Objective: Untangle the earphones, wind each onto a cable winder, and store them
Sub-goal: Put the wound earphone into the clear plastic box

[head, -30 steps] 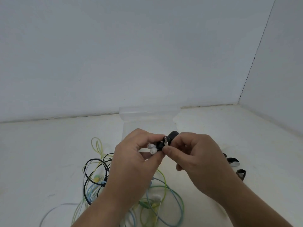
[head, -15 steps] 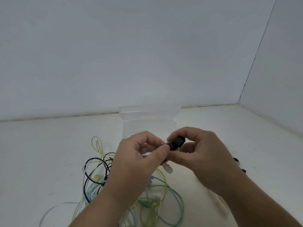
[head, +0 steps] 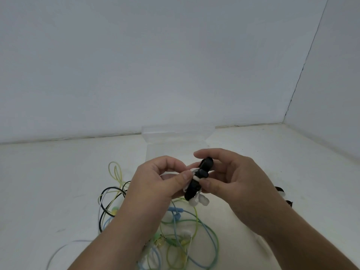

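- two hands meet just below frame centre on one small black plastic cable winder (head: pixel 206 164), held in the air above the white tabletop (head: pixel 58 191) and tilted with its top toward the upper right.
- left hand (head: pixel 155 184): thumb and fingers pinched together on the thin white earphone cable (head: pixel 196 178) where it wraps the winder's waist.
- right hand (head: pixel 239 188): thumb on the winder's lower half, index finger curled over the top end, so it's clamped on the winder.
- pair of white earbuds (head: pixel 198 201) hangs free just under the winder's lower end.
- handling, my read: winder is light, rigid, smooth plastic, so it can twist out of a fingertip pinch. hold it by the two ends and leave the waist clear for cable.
- cable looks limp and a bit springy, so wraps will likely loosen if tension drops. keep a thumb on the last turn until the end is tucked.
- buds are the fragile bit. pull on cable close to the winder, not at the bud joints.
- this set looks nearly wound. can't tell whether the plug end is secured.
- loose tangle of yellow, green, light-blue and black earphone cables (head: pixel 175 213) lies on the tabletop at lower centre, under the forearms, not yet sorted. soft and snag-prone, so better lifted by a plug or bud than mid-loop.
- clear plastic storage box (head: pixel 175 137) sits at centre frame against the back wall.
- two small dark pieces (head: pixel 280 191), probably spare winders, lie just right of the right wrist, well apart from the tangle.
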Demonstrator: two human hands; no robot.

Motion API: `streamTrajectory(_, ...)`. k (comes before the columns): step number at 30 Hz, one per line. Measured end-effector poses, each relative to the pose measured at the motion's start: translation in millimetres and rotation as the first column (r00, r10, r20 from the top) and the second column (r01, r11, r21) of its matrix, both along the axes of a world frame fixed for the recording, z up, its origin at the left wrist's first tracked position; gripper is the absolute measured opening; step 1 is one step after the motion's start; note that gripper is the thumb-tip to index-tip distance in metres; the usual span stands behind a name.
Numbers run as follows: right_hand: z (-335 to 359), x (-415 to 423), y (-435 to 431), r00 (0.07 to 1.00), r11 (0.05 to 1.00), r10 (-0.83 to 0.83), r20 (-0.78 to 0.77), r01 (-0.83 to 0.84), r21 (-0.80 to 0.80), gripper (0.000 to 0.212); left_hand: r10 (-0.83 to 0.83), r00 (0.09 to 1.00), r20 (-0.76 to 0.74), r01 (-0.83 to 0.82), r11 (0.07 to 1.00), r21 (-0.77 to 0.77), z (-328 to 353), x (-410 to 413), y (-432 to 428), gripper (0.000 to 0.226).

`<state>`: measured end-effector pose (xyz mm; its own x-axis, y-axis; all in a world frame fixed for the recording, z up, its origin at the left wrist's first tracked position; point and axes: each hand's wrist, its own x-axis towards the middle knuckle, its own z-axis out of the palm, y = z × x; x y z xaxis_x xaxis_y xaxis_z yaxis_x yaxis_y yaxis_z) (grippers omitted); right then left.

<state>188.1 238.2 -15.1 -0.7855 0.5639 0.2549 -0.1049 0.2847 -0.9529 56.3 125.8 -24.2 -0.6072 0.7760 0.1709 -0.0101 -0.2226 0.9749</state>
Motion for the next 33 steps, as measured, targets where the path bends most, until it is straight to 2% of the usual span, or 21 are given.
streamTrajectory(5,-1,0,1,0.999,0.999,0.032,0.019,-0.032,0.012,0.047,0.031,0.999,-0.02,-0.032,0.999,-0.015,-3,-4,0,0.03)
streamTrajectory(10,1,0,0,0.999,1.0,0.009,0.037,-0.01,0.02,0.05,0.033,0.999,-0.033,-0.033,0.999,-0.003,-3,-5,-1,0.021)
streamTrajectory(14,-1,0,-2,0.991,0.98,-0.061,0.117,0.037,0.196,0.049,0.016,0.999,-0.05,-0.018,0.999,-0.041,-2,-2,-1,0.008)
streamTrajectory(17,-3,-1,-5,0.984,0.947,-0.104,0.147,0.052,0.318,0.049,-0.005,1.0,-0.027,0.004,0.999,-0.034,0,0,-2,0.013)
streamTrajectory(21,-8,-3,-5,0.981,0.918,-0.118,0.151,0.049,0.394,0.049,0.029,0.999,-0.015,-0.029,0.999,-0.021,0,1,-1,0.015)
streamTrajectory(23,-8,-4,-5,0.983,0.94,-0.112,0.147,0.056,0.338,0.048,0.059,0.998,-0.033,-0.06,0.997,-0.051,-3,3,1,0.013)
streamTrajectory(25,-7,-4,-2,0.985,0.979,-0.119,0.127,0.094,0.182,0.047,0.065,0.996,-0.062,-0.071,0.993,-0.093,-2,5,2,0.015)
streamTrajectory(27,-5,-3,3,0.978,0.985,-0.17,0.119,0.167,0.037,0.044,-0.011,0.997,-0.074,-0.001,0.989,-0.149,-1,8,1,0.014)
streamTrajectory(30,-6,-3,5,0.969,0.977,-0.204,0.141,0.211,-0.035,0.037,-0.066,0.989,-0.134,0.028,0.962,-0.27,-2,10,1,0.027)
streamTrajectory(33,-4,-6,1,0.987,0.98,-0.142,0.079,0.151,-0.132,0.027,0.024,0.985,-0.169,-0.066,0.966,-0.251,1,10,1,0.013)
